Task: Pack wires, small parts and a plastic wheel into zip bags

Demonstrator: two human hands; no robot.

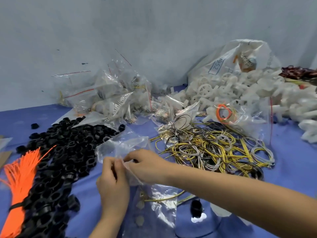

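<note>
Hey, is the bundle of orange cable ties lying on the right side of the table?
No, the bundle of orange cable ties lies at the left edge, beside the pile of black plastic rings.

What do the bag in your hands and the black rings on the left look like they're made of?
Bag: thin clear plastic film, glossy; it crinkles and shows the hands through it. Black rings: probably moulded hard plastic, slightly shiny; identical shapes with dull highlights, though blur leaves rubber possible.

- A blue cloth point(291, 160) covered the table.
- A pale grey wall point(154, 31) stood behind it.
- A bundle of orange cable ties point(18, 182) lay at the left edge.
</note>
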